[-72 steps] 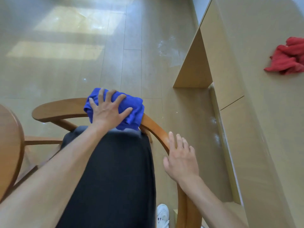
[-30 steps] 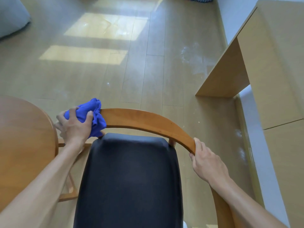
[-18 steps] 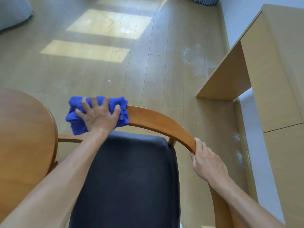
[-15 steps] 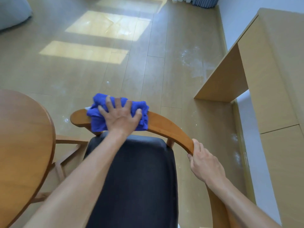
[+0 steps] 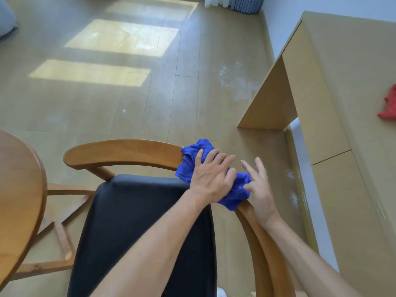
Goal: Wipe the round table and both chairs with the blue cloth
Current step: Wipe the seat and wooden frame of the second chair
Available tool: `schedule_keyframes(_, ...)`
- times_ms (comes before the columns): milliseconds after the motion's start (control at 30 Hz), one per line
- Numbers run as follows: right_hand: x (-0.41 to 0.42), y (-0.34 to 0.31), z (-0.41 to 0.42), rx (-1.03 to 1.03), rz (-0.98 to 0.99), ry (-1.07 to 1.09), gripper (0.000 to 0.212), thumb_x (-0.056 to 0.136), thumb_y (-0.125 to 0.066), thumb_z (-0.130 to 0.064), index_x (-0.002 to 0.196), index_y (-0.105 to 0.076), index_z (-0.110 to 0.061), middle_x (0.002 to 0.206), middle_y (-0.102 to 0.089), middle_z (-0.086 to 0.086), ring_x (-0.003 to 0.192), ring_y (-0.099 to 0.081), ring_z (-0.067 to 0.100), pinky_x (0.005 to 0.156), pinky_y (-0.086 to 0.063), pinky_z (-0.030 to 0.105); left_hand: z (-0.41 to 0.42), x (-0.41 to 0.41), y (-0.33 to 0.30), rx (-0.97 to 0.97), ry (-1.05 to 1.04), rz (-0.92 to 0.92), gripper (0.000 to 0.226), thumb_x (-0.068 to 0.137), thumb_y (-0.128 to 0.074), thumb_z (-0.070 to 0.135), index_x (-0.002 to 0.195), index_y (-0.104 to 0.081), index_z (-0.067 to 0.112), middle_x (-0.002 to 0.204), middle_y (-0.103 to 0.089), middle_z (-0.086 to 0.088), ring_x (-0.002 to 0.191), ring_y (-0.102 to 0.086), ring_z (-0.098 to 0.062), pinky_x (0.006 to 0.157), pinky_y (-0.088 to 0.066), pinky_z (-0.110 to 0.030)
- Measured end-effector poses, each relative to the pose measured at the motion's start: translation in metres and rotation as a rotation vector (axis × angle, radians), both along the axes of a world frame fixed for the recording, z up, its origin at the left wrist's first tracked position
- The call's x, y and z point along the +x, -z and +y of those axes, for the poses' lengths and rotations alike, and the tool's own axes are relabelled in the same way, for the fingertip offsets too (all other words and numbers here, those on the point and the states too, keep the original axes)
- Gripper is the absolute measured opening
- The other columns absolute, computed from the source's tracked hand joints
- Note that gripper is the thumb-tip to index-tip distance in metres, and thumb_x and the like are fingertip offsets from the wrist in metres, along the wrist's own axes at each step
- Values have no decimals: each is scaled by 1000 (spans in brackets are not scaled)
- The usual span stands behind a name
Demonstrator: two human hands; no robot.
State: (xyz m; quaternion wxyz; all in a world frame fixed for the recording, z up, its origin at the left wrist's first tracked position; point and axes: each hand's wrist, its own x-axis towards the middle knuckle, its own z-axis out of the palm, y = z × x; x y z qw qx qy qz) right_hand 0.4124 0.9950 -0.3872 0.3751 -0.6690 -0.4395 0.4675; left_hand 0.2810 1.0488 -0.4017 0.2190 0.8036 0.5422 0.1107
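A wooden chair with a curved backrest rail [image 5: 124, 153] and a black seat [image 5: 132, 221] stands below me. The blue cloth [image 5: 199, 151] lies bunched over the right bend of the rail. My left hand [image 5: 212, 176] presses flat on the cloth with straight fingers. My right hand [image 5: 259, 187] is just right of it, fingers straight and spread, its fingertips at the cloth's right edge. The round wooden table [image 5: 19, 189] shows its edge at the left. Only one chair is in view.
A light wooden desk [image 5: 334, 86] runs along the right, with a red cloth [image 5: 389, 106] on its top. Wooden floor with sunlit patches and a dusty white smear [image 5: 233, 80] stretches ahead. A white shoe tip [image 5: 221, 293] shows at the bottom.
My left hand has slid the blue cloth rightward along the rail, from its middle to the right bend. My right hand has let go of the rail and opened beside the cloth.
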Motion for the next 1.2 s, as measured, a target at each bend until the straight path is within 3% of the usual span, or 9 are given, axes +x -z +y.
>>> schedule_keyframes(100,3,-1,28,-11,-4,-86,47,93,-44,-31,140,-42,-33,155,-28,-10,129,-30,-16,102,-25,7,6,0,-13,-179,-90,-315,52,82,-26,28,129,-50,26,128,-54,9,126,-36,-4,117,-2,-32)
schedule_keyframes(167,-3,2,49,-62,-116,-282,51,98,-44,-38,147,-31,-38,153,-35,-11,134,-35,0,104,-24,16,8,-6,-19,-289,-190,-536,50,77,-30,26,121,-55,27,116,-59,8,111,-43,0,110,-20,-23)
schedule_keyframes(300,-24,14,68,12,-293,-577,69,91,-52,-56,149,-15,-47,159,-16,-12,142,-26,11,112,-28,31,15,-35,-26,-319,-440,-800,42,71,-39,20,107,-58,29,108,-62,12,96,-51,10,79,-37,-6)
schedule_keyframes(367,-25,21,69,45,-453,-714,75,85,-61,-51,146,-16,-53,160,-8,-10,139,-32,20,107,-36,36,17,-45,-27,-210,-450,-675,40,72,-39,18,106,-56,31,107,-59,14,93,-50,13,75,-35,-3)
schedule_keyframes(433,-21,24,70,54,-434,-725,72,85,-64,-41,145,-25,-49,159,-12,-8,135,-37,20,101,-38,32,13,-46,-24,-124,-405,-526,41,75,-39,17,111,-55,28,111,-56,14,99,-49,1,84,-35,-14)
schedule_keyframes(633,15,31,49,-139,-46,-552,51,84,-66,-31,130,-50,-45,124,-61,-13,111,-58,9,96,-45,29,-5,-31,-10,-88,-275,-279,41,85,-47,3,122,-52,22,115,-49,15,117,-37,-7,94,-27,-19)
schedule_keyframes(867,58,39,-22,-268,420,-344,22,93,-60,-24,111,-61,-38,102,-71,-20,94,-66,0,78,-49,12,-28,-5,-2,-66,-151,-122,31,89,-53,11,120,-56,15,133,-50,2,133,-28,-15,111,-22,-31)
schedule_keyframes(1033,62,35,-62,-227,449,-203,39,88,-56,-39,124,-60,-24,128,-62,3,117,-59,21,106,-43,42,-40,-4,-6,-107,-78,-19,30,91,-52,19,120,-57,15,140,-42,2,136,-22,-14,112,-25,-34)
schedule_keyframes(1200,62,18,-99,-155,309,-128,40,83,-58,-47,122,-57,-46,139,-44,-17,126,-46,-1,113,-33,39,-59,0,-12,-161,-7,61,42,93,-51,25,133,-48,16,151,-27,1,141,-11,-13,114,-26,-40)
